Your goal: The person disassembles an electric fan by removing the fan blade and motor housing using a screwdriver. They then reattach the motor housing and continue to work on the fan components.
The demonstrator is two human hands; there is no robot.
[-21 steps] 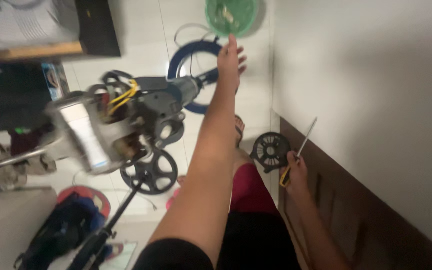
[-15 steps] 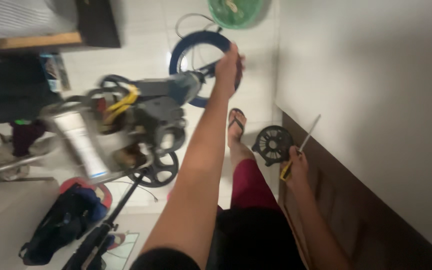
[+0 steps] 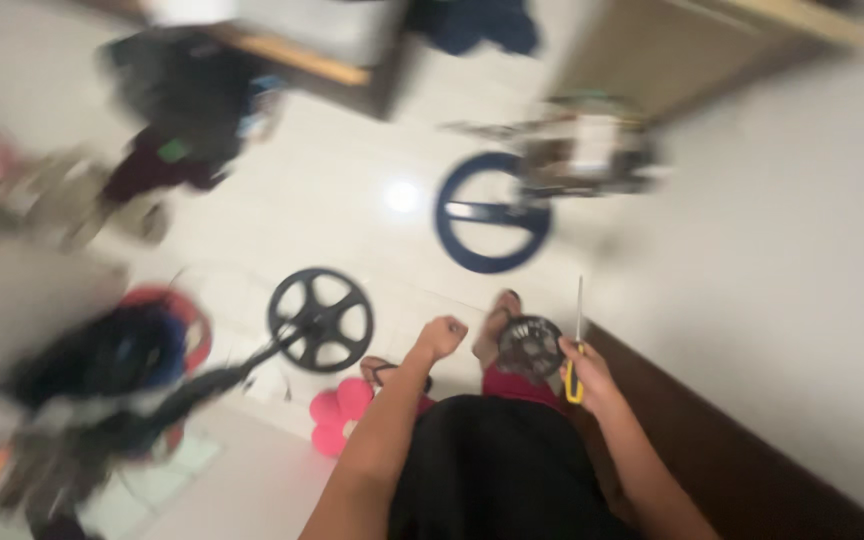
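Standing over a pale tiled floor (image 3: 352, 180), view heavily motion-blurred. Right hand (image 3: 584, 372) is gripping a yellow-handled screwdriver (image 3: 576, 345), shaft pointing up, and is also holding a round black slotted cover (image 3: 529, 346) just beside the handle. Left hand (image 3: 440, 336) is curling into a loose fist, grasping nothing, hovering above a sandalled foot (image 3: 492, 325). A black spoked wheel (image 3: 321, 319) is lying on the floor left of the fist, a blue ring (image 3: 492, 212) farther out near a blurred machine part (image 3: 582, 150). Pink round thing (image 3: 337, 415) is sitting near the other foot; a dark bag (image 3: 102, 365) is slumping at left
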